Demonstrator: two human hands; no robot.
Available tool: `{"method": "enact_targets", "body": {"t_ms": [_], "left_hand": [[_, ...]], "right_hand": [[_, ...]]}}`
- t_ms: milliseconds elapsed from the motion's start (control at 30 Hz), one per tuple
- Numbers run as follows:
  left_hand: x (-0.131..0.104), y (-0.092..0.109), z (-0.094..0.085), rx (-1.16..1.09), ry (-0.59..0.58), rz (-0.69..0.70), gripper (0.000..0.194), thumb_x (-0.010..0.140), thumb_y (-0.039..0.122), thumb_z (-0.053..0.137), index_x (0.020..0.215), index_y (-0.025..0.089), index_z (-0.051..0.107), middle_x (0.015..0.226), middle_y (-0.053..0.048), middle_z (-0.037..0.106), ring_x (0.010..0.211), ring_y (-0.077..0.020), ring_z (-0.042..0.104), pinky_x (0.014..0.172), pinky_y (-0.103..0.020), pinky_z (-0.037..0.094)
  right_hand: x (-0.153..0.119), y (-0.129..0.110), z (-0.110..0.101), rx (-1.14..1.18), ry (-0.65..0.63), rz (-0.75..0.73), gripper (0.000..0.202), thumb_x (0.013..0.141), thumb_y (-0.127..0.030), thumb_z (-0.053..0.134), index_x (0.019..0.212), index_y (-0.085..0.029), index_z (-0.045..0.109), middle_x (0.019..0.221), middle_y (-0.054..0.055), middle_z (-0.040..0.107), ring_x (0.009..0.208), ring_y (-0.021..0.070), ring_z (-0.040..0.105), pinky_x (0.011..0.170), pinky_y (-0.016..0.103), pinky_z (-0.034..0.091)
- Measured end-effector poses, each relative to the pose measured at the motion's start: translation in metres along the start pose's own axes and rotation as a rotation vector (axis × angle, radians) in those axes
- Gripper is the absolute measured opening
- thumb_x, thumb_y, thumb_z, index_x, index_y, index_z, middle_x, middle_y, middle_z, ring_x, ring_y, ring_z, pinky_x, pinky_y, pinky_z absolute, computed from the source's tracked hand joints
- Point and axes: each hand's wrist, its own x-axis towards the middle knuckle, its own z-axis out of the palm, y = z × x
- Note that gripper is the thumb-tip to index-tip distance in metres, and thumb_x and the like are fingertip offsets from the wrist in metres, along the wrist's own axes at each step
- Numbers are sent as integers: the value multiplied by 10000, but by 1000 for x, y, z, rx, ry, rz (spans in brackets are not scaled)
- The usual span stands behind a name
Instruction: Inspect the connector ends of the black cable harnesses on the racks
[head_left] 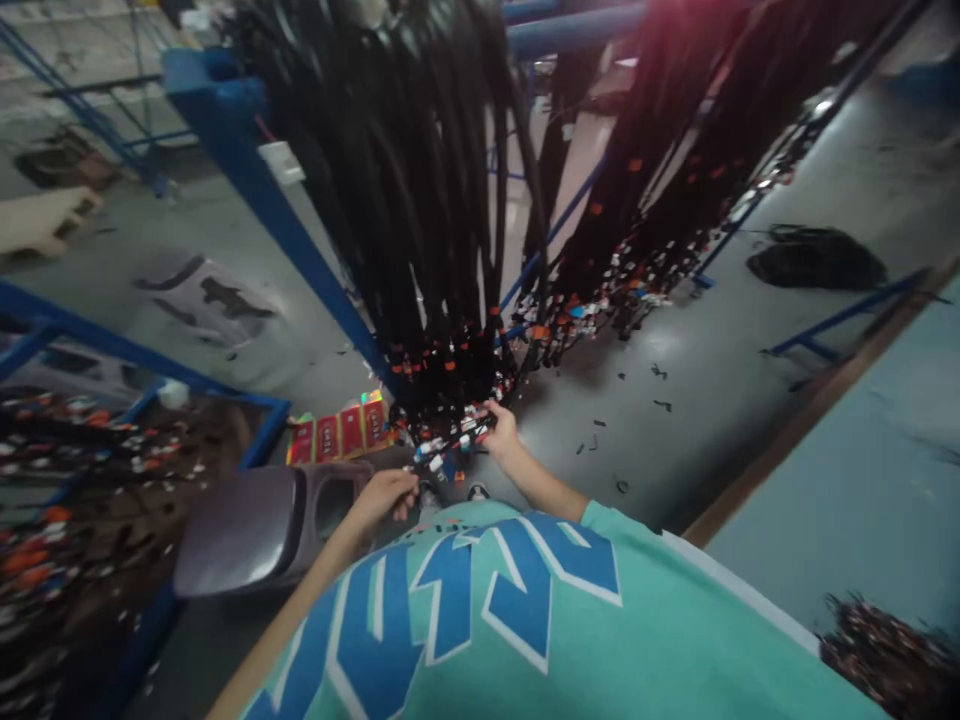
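Thick bundles of black wire harnesses [405,200] hang from a blue rack, their lower ends carrying orange tape and white, red and blue connectors. At those ends, my right hand [501,432] is closed on a wire harness [461,438] with small white connectors, which slants down toward my left hand. My left hand [386,494] is lower and to the left, fingers curled by the harness's near end. Blur hides what those fingers hold, if anything.
A grey plastic stool [240,525] stands at my left, beside red and yellow packaging [337,430]. Blue rack posts [292,230] rise ahead. More harnesses [675,190] hang at right. Scraps, a black bundle [817,257] and another stool [206,300] are on the floor.
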Motion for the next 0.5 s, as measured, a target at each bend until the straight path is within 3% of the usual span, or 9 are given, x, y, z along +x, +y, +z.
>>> {"method": "enact_targets", "body": {"t_ms": [67, 100, 200, 267, 367, 500], "left_hand": [[-12, 1, 3, -141, -195, 84, 281, 659, 409, 629, 695, 132, 609, 581, -5, 593, 487, -98, 525, 497, -211, 397], [-16, 2, 6, -228, -223, 107, 310, 615, 401, 684, 757, 130, 629, 648, -17, 623, 553, -105, 554, 547, -214, 417], [-20, 3, 13, -646, -126, 118, 533, 493, 406, 789, 933, 160, 615, 877, -47, 655, 755, -153, 608, 711, -274, 456], [-21, 6, 11, -936, -92, 253, 598, 460, 413, 813, 962, 161, 606, 975, -70, 646, 917, -201, 596, 850, -330, 431], [-26, 14, 1, -1194, -146, 463, 598, 511, 409, 800, 1013, 157, 595, 994, -79, 653, 1074, -246, 536, 980, -389, 346], [-32, 25, -8, -1387, -141, 435, 421, 677, 373, 701, 1018, 159, 576, 919, -57, 671, 1008, -235, 580, 966, -427, 369]], "right_hand": [[-2, 1, 18, 40, -1, 51, 161, 754, -226, 506, 629, -203, 408, 398, -80, 420, 406, 100, 462, 514, 247, 458], [-5, 3, 27, 56, -7, 82, 175, 772, -229, 491, 624, -203, 402, 399, -83, 409, 409, 95, 460, 531, 248, 467], [-26, 13, 48, 145, -49, 193, 202, 827, -229, 424, 626, -202, 418, 420, -77, 403, 423, 91, 464, 580, 266, 490], [-43, 21, 55, 210, -70, 255, 233, 848, -219, 388, 619, -202, 422, 428, -74, 404, 422, 87, 458, 598, 275, 497], [-62, 30, 59, 215, -80, 305, 257, 859, -211, 366, 607, -202, 417, 428, -77, 399, 408, 76, 442, 617, 266, 499], [-69, 35, 59, 146, -96, 326, 229, 833, -205, 415, 604, -202, 417, 420, -87, 378, 390, 69, 425, 614, 243, 493]]}}
